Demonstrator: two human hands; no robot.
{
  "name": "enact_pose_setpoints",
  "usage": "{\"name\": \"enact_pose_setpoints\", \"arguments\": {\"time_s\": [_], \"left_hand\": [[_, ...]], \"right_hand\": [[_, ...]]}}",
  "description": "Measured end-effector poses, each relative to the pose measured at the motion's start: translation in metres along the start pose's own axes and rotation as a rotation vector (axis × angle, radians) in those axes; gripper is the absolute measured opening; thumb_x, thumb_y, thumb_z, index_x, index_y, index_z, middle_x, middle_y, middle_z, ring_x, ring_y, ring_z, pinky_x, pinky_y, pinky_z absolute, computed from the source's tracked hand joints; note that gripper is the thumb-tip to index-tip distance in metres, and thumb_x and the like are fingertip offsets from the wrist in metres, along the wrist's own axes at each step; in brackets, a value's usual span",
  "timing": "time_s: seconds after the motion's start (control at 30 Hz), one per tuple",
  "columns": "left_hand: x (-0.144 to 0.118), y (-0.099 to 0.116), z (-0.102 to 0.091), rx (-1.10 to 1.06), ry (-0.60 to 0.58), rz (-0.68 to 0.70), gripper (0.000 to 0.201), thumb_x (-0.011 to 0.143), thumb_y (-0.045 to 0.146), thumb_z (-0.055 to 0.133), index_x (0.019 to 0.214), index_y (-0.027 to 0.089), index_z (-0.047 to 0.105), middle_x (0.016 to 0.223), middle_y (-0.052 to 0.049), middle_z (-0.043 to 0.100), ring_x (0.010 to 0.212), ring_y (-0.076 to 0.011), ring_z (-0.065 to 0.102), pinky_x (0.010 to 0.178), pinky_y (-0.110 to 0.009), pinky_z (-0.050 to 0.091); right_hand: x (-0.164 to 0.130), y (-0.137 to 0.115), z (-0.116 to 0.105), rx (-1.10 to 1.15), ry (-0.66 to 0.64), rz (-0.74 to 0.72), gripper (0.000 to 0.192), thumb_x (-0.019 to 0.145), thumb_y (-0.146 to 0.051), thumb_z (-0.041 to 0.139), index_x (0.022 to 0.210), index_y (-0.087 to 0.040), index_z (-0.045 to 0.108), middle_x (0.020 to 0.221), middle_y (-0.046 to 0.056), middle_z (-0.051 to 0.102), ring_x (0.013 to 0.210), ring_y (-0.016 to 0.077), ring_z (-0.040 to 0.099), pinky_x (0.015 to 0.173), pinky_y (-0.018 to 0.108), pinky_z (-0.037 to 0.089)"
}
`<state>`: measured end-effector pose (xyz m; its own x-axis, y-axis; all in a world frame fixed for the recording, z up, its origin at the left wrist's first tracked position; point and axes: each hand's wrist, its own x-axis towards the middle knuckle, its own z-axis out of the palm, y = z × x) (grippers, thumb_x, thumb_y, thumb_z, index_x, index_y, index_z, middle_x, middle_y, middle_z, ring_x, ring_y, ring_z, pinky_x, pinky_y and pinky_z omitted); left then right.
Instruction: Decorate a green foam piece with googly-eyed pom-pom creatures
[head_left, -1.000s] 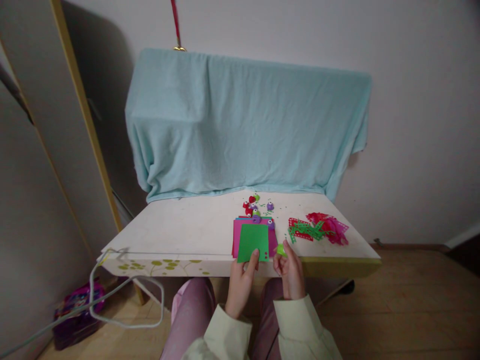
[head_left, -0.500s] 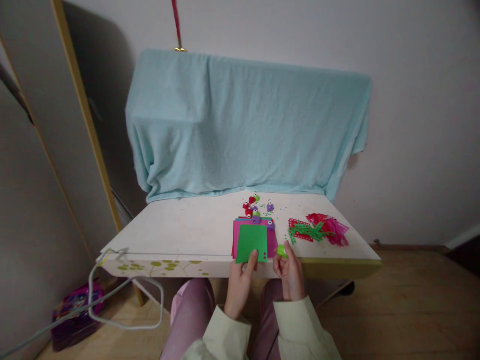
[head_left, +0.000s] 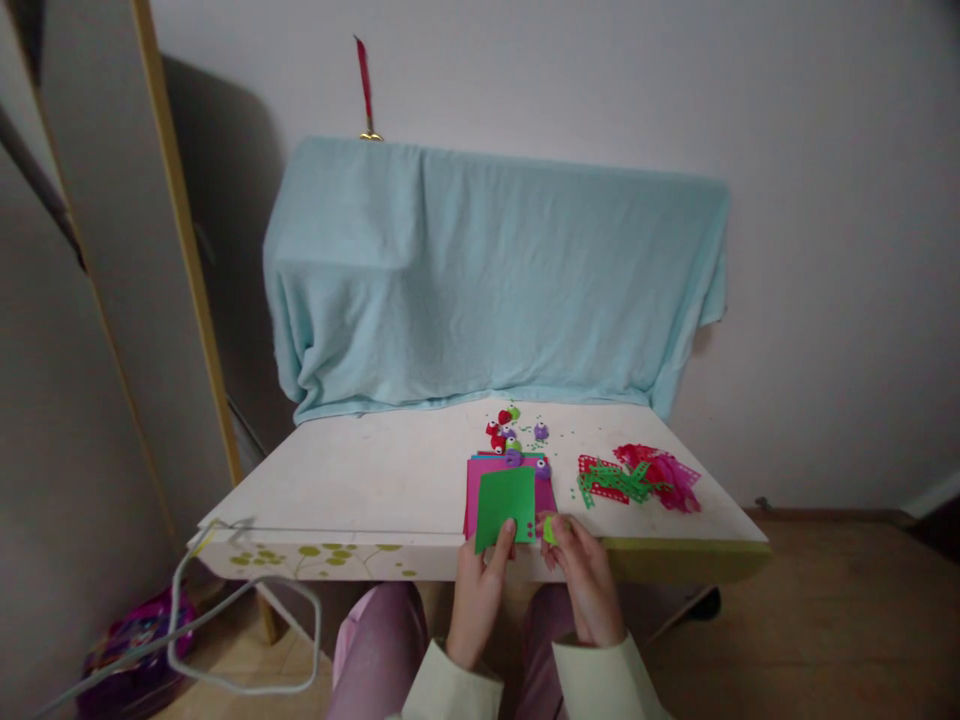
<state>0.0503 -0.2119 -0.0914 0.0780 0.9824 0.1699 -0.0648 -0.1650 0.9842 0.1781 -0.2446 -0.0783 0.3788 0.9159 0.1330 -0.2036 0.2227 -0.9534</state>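
My left hand grips a green paper sheet by its lower edge, thumb on top. A few punched holes show near the sheet's lower right corner, with magenta behind them. Close to that corner, my right hand is closed on a small lime-green paper punch, partly hidden by the fingers. Whether the punch touches the sheet I cannot tell. Beneath the green sheet lies a stack of coloured paper, magenta on top. A purple punch rests at the stack's right side.
Several red, purple and green punches sit behind the paper stack. Punched paper strips lie heaped on the right of the white table. A light blue cloth hangs behind. A white cable loops at the front left.
My right hand has brought the lime-green punch left and nearer the sheet's punched corner. The green sheet has tilted slightly. The whole view has shifted a little.
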Motion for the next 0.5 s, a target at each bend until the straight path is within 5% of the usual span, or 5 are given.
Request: {"name": "enact_pose_setpoints", "arguments": {"time_s": [0.27, 0.5], "left_hand": [[-0.001, 0.007, -0.007, 0.055, 0.098, -0.041, 0.041, 0.077, 0.056, 0.06, 0.077, 0.016, 0.068, 0.075, -0.006, 0.064, 0.077, -0.0221, 0.06, 0.078, -0.033, 0.046], [0.01, 0.005, -0.015, 0.027, 0.128, -0.052, 0.049, 0.073, 0.062, 0.061, 0.056, 0.016, 0.06, 0.059, -0.004, 0.06, 0.065, -0.0209, 0.057, 0.066, -0.03, 0.045]], "right_hand": [[-0.001, -0.007, 0.007, 0.03, -0.018, 0.016, 0.03, 0.082, -0.046, 0.065, 0.089, -0.016, 0.069, 0.086, 0.007, 0.065, 0.074, 0.0178, 0.056, 0.064, 0.027, 0.046], [0.004, 0.016, 0.014, 0.087, -0.042, 0.113, 0.039, 0.078, -0.05, 0.067, 0.095, -0.016, 0.071, 0.092, 0.012, 0.069, 0.081, 0.0237, 0.063, 0.072, 0.033, 0.051]]}}
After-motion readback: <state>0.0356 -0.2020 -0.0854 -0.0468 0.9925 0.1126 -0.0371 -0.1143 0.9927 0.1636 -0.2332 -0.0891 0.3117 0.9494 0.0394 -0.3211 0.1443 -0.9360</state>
